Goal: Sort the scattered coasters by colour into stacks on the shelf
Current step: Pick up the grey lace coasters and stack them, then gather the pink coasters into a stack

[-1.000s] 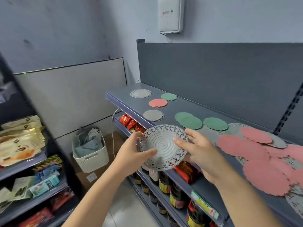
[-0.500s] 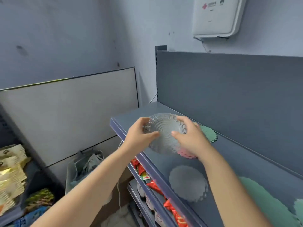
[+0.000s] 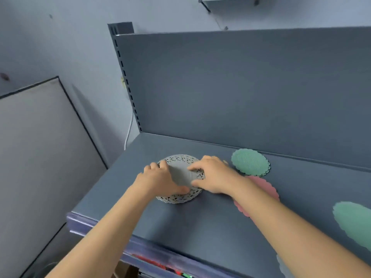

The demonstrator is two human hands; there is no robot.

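Inspection of the head view: the grey coaster point(image 3: 180, 173), lace-edged, lies on the shelf point(image 3: 200, 227) at centre frame, near the shelf's left end; both hands are on it.

Left hand point(image 3: 160, 182): fingers point(image 3: 158, 166) curled over the coaster's far-left rim, thumb laid across its near edge; it grips the coaster.

Right hand point(image 3: 215, 175): fingers point(image 3: 195, 167) bent onto the top face, thumb at the near-right rim; it pinches the coaster's right side. Whether one coaster or several lie under the hands cannot be told.

Other items on the shelf: a green coaster point(image 3: 250, 164) just right of the right hand, close to the back panel point(image 3: 241, 87); a pink coaster point(image 3: 266, 187) nearer the camera, partly covered by the right forearm; a second green coaster point(image 3: 354, 222) cut off by the right edge of the frame.

Surroundings: a slotted upright point(image 3: 124, 77) at the panel's left edge; a white cable point(image 3: 128, 135) hanging beside it; red packets point(image 3: 156, 261), blurred, under the shelf's front lip at the bottom of the frame.
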